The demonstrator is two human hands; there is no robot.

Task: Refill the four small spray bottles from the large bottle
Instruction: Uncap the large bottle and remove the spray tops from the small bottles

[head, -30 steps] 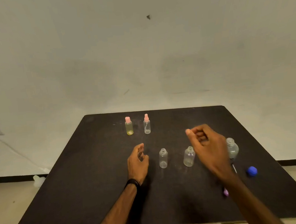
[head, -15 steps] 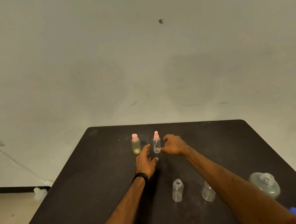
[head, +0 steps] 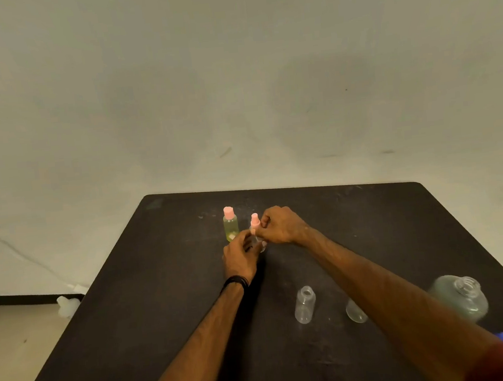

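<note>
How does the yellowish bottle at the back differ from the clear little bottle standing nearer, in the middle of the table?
The yellowish bottle wears a pink cap; the clear bottle has none, its neck open. The yellowish bottle holds yellow-green liquid; the clear bottle looks empty. The yellowish bottle stands at the far side, beside both hands; the clear bottle stands nearer, between the forearms. Both are small, upright, untouched and on the black table.
</note>
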